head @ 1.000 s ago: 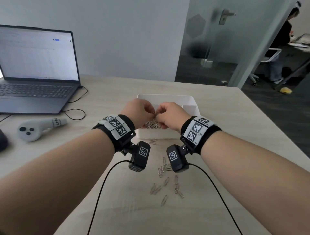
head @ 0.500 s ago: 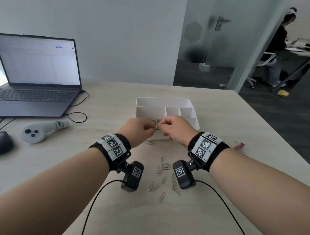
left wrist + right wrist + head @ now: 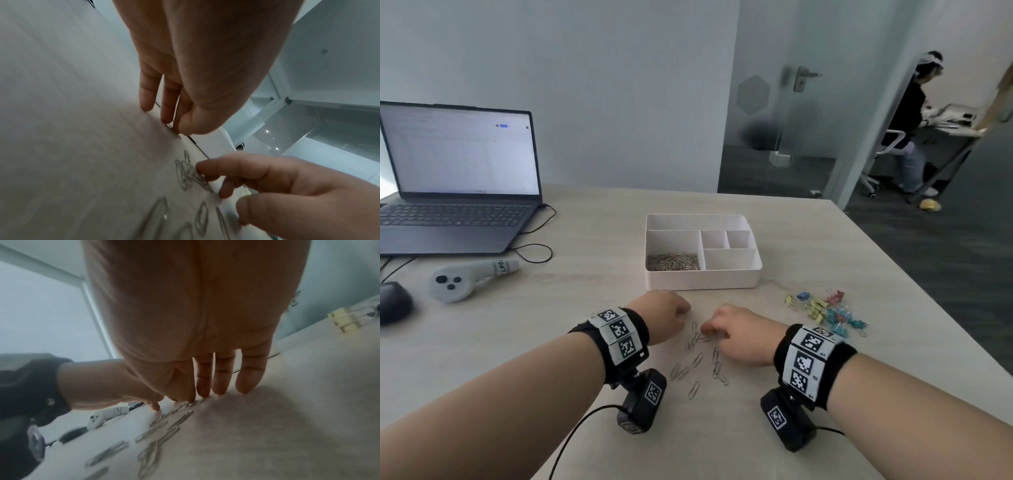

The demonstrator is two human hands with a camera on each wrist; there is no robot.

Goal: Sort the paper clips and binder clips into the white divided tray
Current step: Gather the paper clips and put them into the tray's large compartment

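Observation:
The white divided tray (image 3: 702, 279) sits mid-table, with a heap of silver paper clips (image 3: 673, 262) in its front-left compartment. Several loose paper clips (image 3: 698, 359) lie on the table in front of it, between my hands. My left hand (image 3: 686, 313) is down on the table, thumb and fingers pinching one paper clip (image 3: 173, 132). My right hand (image 3: 706, 331) has curled fingers on a small cluster of clips (image 3: 185, 405), thumb and forefinger pinching there. Coloured binder clips (image 3: 825, 310) lie in a heap to the right of my right hand.
An open laptop (image 3: 458, 192) stands at the far left, with a grey controller (image 3: 465, 277) and a dark mouse (image 3: 393, 303) in front of it, and cables beside. The table's right edge (image 3: 914, 291) runs just beyond the binder clips. A person sits in the room behind.
Both hands have drawn back from over the tray's front-left compartment down to the loose clips on the table. The head view has tilted up, bringing the binder clips into sight.

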